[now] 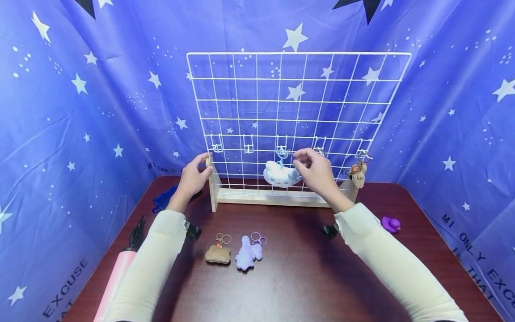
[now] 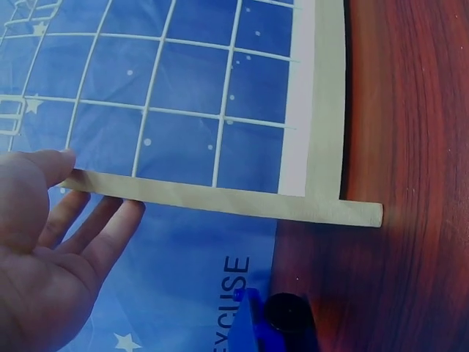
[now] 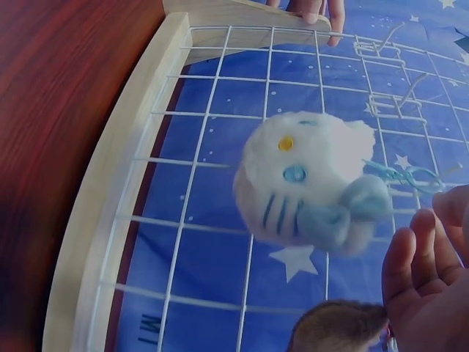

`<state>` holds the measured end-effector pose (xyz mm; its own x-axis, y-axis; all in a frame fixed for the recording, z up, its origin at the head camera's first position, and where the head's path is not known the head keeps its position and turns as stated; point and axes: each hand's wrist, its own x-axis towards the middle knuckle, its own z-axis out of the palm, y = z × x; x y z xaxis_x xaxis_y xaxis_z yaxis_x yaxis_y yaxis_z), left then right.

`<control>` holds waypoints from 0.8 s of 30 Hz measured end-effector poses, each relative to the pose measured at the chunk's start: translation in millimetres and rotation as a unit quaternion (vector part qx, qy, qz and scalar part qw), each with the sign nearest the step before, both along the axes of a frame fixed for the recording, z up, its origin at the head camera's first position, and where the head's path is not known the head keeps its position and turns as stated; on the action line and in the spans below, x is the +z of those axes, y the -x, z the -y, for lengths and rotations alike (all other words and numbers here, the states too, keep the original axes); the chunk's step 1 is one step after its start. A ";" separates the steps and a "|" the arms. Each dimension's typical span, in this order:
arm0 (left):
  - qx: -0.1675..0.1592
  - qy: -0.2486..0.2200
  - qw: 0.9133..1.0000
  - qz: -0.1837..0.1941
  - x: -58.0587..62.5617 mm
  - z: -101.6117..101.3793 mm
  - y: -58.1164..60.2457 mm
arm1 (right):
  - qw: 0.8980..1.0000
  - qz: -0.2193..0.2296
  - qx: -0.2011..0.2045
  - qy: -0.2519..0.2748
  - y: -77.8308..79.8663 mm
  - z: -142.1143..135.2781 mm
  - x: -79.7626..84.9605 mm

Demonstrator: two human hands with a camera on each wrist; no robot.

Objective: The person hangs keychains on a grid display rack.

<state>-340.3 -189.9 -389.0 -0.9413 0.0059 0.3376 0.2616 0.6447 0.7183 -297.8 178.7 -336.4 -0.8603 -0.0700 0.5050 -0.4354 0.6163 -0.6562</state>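
A white plush cat-head keychain with a pale blue bow hangs before a white wire grid rack, its blue ring at a middle hook. My right hand is just right of that ring, fingers bent loosely. In the right wrist view, the fingertips come close to the ring; I see nothing pinched. With thumb on one side and fingers on the other, my left hand grips the upper end of the rack's wooden side leg.
A brown plush keychain hangs at the rack's right end. On the table lie a tan plush keychain and a lilac one. A purple duck is at right; a pink cylinder and a blue object are at left.
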 end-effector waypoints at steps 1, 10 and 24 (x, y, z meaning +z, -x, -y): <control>-0.002 -0.003 1.000 0.000 0.2 -0.4 -0.4 | 1.000 -0.003 0.002 -0.002 -3.3 -4.2 -0.6; -0.017 -0.008 1.000 0.011 0.8 0.9 -4.1 | 0.999 -0.023 0.023 -0.016 -24.7 -52.2 -8.9; -0.001 0.069 0.998 -0.002 -2.7 6.2 -38.0 | 0.999 -0.032 -0.026 -0.008 -46.1 -132.9 -11.4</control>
